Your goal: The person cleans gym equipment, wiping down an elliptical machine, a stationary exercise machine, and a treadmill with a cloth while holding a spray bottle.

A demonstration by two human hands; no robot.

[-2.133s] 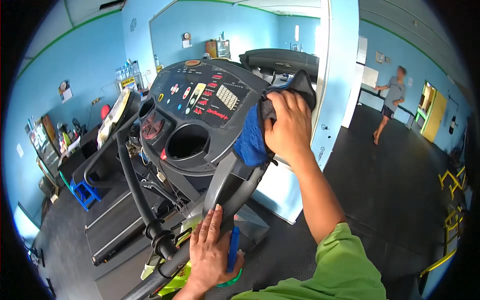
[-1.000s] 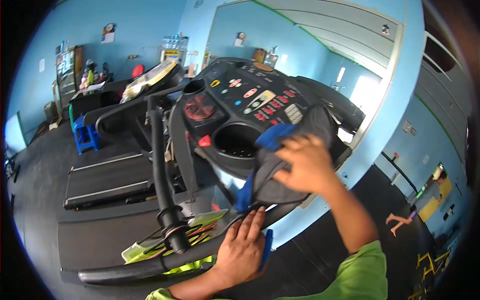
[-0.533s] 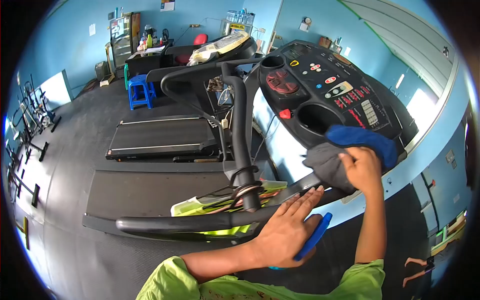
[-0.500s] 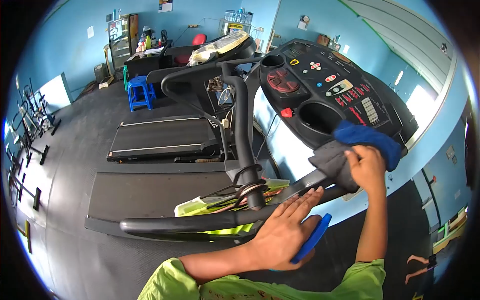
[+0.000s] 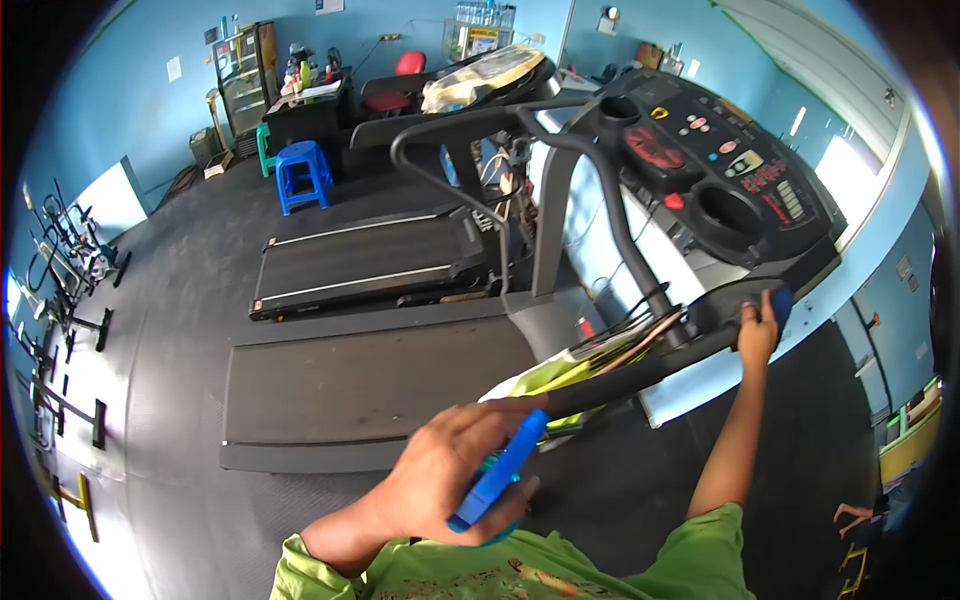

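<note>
My left hand (image 5: 430,475) is wrapped round a blue-topped spray bottle (image 5: 503,468), its teal body mostly hidden behind my fingers. That hand is at the near end of the black treadmill handrail (image 5: 640,378), its fingertips against or just beside the rail. Farther right, my right hand (image 5: 757,332) grips a blue cloth (image 5: 783,306) where the rail joins the treadmill console (image 5: 730,165). Most of the cloth is hidden by the hand. A yellow-green and white item (image 5: 560,375) hangs by the rail, with dark cords around the upright near it.
The treadmill belt (image 5: 380,380) lies left of the rail, and a second treadmill (image 5: 370,257) stands beyond it. A blue stool (image 5: 303,175), a red chair (image 5: 408,65) and a desk are at the back. Exercise machines (image 5: 75,250) line the far left.
My left hand has moved left and down to the rail's end with the spray bottle. My right hand and the cloth have shifted slightly lower. The view has swung left.
</note>
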